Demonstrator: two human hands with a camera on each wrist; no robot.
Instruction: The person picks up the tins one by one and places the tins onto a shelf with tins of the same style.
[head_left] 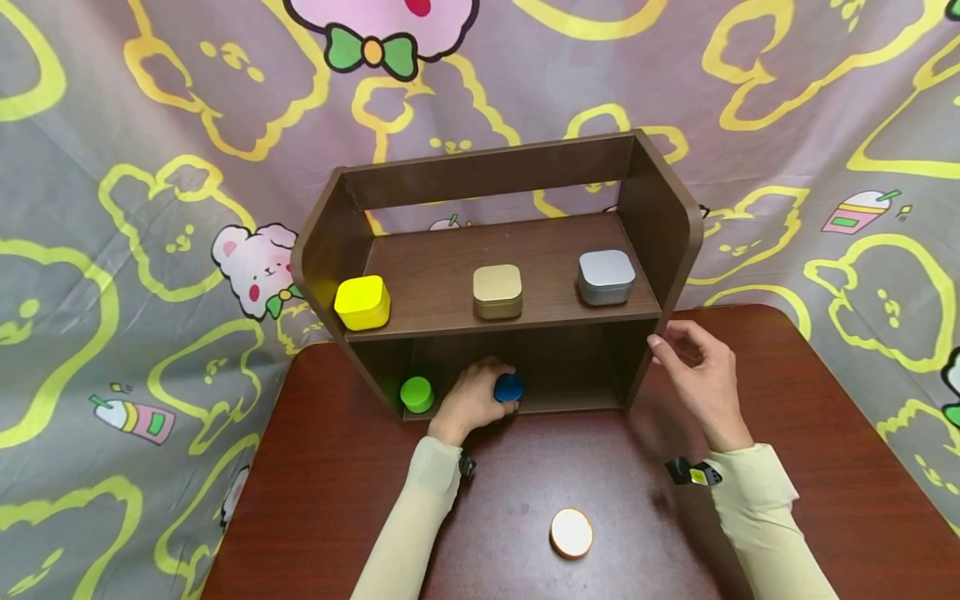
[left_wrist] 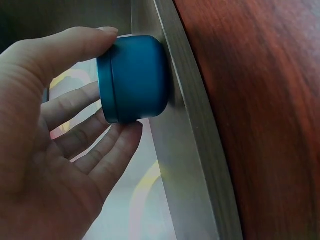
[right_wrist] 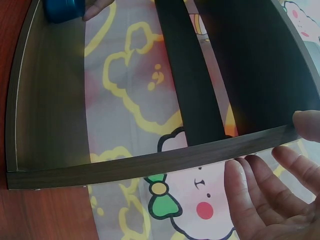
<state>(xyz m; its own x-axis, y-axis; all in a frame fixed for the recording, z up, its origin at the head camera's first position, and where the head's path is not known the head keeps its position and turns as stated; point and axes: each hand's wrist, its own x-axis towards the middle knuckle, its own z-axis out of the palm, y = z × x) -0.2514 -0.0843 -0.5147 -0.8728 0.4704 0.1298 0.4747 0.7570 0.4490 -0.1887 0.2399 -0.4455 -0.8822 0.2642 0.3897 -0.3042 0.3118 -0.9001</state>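
Observation:
On the lower level of a brown wooden shelf, my left hand holds a round blue tin. The thumb lies against one side of the tin and the fingers reach round the other. The tin sits close to the board's front edge. To its left stands a round green tin. My right hand is at the shelf's right side panel, thumb at the front edge, the other fingers loosely bent along the outer face. It holds no tin.
On the upper level stand a yellow tin, a gold tin and a silver tin. A round white-topped tin with an orange rim lies on the reddish-brown table. Patterned cloth hangs behind the shelf.

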